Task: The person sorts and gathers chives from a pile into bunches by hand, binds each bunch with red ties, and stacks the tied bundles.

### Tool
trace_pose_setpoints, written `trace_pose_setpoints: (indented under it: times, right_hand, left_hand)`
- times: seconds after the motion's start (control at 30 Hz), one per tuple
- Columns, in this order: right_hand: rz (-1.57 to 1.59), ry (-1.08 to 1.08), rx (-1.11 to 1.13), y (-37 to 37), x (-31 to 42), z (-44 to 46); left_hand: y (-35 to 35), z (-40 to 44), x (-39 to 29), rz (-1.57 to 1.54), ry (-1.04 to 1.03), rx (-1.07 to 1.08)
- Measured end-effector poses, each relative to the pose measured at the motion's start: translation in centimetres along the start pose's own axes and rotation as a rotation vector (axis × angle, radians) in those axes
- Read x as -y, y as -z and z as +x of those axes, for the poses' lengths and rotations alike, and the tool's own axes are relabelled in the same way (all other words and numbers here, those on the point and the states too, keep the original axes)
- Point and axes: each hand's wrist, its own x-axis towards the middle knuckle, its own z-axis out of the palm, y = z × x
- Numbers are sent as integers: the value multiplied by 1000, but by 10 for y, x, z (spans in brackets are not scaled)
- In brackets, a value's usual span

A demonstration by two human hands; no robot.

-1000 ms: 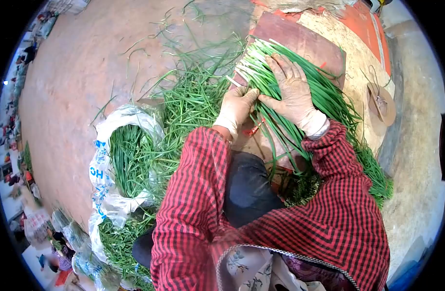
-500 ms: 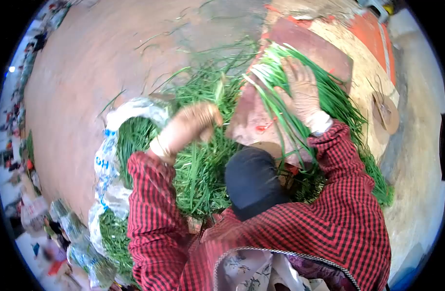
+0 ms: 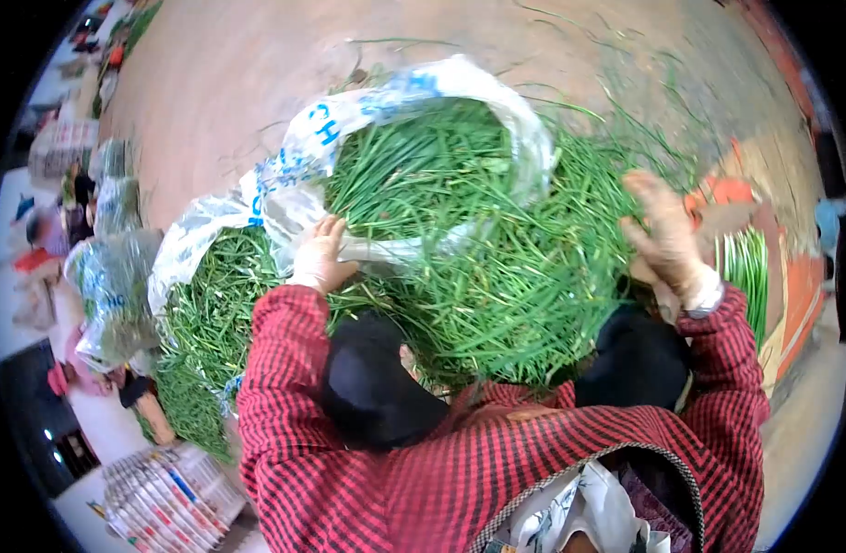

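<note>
My gloved left hand [image 3: 323,258] rests at the rim of a white plastic bag [image 3: 298,138] with blue print, its fingers apart and nothing visible in its grasp. Long green stalks [image 3: 423,170] fill that bag. My gloved right hand [image 3: 664,230], slightly blurred, is raised with fingers spread at the right edge of a loose heap of green stalks [image 3: 533,295]. Beyond it, a neat bundle with pale stems [image 3: 744,267] lies on the right.
A second open bag of greens [image 3: 224,286] sits at the left. Wrapped bundles [image 3: 118,295] and a striped woven sack [image 3: 169,498] stand farther left, near other people. Orange sheeting [image 3: 801,304] lies at the far right. Loose stalks are scattered on the floor.
The view has swung left toward the bags. My right hand has come off the neat bundle. My left hand has left the stalks and moved to the bag rim.
</note>
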Motion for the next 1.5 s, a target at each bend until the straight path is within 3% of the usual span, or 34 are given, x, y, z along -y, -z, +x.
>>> trace_pose_setpoints:
  times: [0.07, 0.1, 0.13, 0.2, 0.27, 0.4, 0.43, 0.5, 0.6, 0.77, 0.87, 0.93, 1.03, 1.17, 1.27, 1.37, 1.5]
  right_hand:
    - [4, 99, 202, -46, 36, 56]
    - [-4, 178, 266, -72, 52, 84]
    - [-5, 255, 301, -97, 67, 108]
    - [-16, 388, 380, -142, 97, 155]
    - [-54, 469, 428, -191, 130, 196]
    - [-189, 580, 536, -276, 192, 253]
    - [-227, 598, 559, -298, 204, 262]
    - [-227, 563, 670, -326, 222, 278]
    - [-202, 531, 835, -349, 236, 277]
    - [-291, 696, 726, -343, 238, 218]
    - [-373, 728, 867, -337, 255, 199]
    - [-497, 791, 734, -340, 260, 198]
    - [-583, 673, 857, -369, 280, 219]
    - [-591, 693, 943, -379, 294, 192]
    - [-568, 706, 833, -375, 287, 195]
    - [-507, 553, 857, -379, 288, 216]
    - [-581, 598, 729, -383, 286, 194]
  left_hand:
    - [-20, 8, 3, 142, -40, -19]
    - [-25, 14, 5, 152, -39, 76]
    - [-43, 14, 19, 126, -125, -37]
    - [-58, 24, 34, 77, -21, 152]
    - [-56, 20, 35, -18, -6, 75]
    - [-39, 14, 44, -198, 107, 53]
    - [-40, 13, 49, -240, 51, 21]
    - [-29, 15, 49, -277, 111, 99]
    - [-19, 12, 56, -395, 125, 136]
    - [-41, 8, 73, -695, 61, -78]
    - [-48, 13, 78, -762, 101, -208]
    - [-49, 15, 77, -755, 123, -233]
    - [-56, 18, 76, -753, 221, -266]
    - [-61, 21, 79, -742, 234, -323]
    - [-62, 22, 80, -775, 292, -271]
    - [-71, 24, 82, -857, 350, -340]
    - [-67, 23, 82, -972, 417, -325]
